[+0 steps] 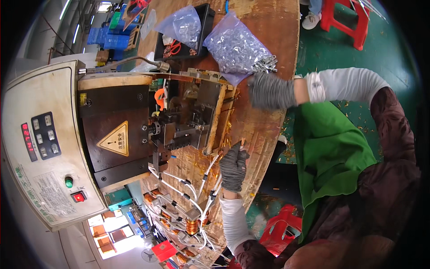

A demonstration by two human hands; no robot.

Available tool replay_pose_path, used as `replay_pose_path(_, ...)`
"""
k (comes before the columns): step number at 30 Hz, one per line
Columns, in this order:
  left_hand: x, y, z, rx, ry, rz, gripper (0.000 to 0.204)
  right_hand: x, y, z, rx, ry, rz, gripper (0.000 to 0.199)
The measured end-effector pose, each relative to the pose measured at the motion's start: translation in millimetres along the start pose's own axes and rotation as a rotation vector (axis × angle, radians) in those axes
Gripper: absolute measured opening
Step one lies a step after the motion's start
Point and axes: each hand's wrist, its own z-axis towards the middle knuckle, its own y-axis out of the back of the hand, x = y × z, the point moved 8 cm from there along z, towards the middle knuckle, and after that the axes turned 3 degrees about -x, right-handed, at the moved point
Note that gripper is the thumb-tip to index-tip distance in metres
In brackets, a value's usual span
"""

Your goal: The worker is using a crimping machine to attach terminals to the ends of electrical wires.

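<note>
My left hand (234,168), in a dark grey glove, is closed at the table's edge, below and right of the machine's press head. A short copper-coloured wire end (242,142) sticks out past its fingers; the rest of that piece is hidden in the grip. Higher up, my right hand (271,92), gloved the same, is beside loose silver metal terminals (267,64) at the mouth of a clear plastic bag of terminals (235,45). Its fingertips are turned away and do not show clearly. White cables (210,179) run next to my left hand.
A terminal press machine (116,101) with a pale control box (58,179) fills the left. Behind the bag stands a black tray (207,24) with another bag (181,27) and red-handled scissors (173,48). Copper coils (191,226) lie below. Red stools (345,22) stand on the green floor.
</note>
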Motion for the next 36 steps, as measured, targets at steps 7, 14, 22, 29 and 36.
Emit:
replay_pose_path(7,0,14,2,-0.017,0.017,0.071,0.027,-20,-2,0,-0.118,-0.108,0.119,0.021)
replay_pose_path(14,-5,14,4,-0.029,-0.005,0.084,0.027,-38,-4,11,0.005,-0.163,0.381,0.023)
replay_pose_path(22,-9,15,8,-0.065,0.004,0.092,0.026,14,-6,32,-0.159,0.136,0.089,0.016)
replay_pose_path(29,-4,17,12,-0.096,0.109,-0.027,0.023,4,14,29,-0.338,-0.079,1.204,0.010)
replay_pose_path(36,-8,14,14,-0.079,0.221,-0.196,0.022,25,4,25,-0.045,-0.249,1.878,0.012)
